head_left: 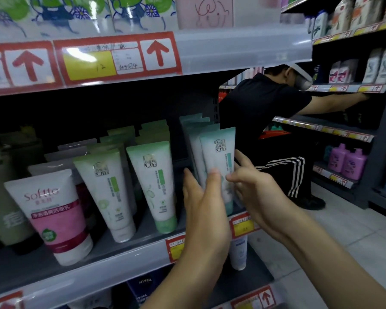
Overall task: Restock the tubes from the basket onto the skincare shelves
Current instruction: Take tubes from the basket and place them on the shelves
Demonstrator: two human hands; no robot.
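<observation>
A white tube with a teal top stands cap-down at the right end of the grey skincare shelf, in front of a row of matching tubes. My left hand grips its lower left side, thumb across the front. My right hand pinches its right edge with the fingertips. To the left stand two rows of green-topped tubes and a pink Softto tube. No basket is in view.
Another person in black crouches in the aisle at the right, reaching into a dark shelving unit with bottles. An upper shelf edge with red arrow labels hangs overhead. A lower shelf holds a Nivea box.
</observation>
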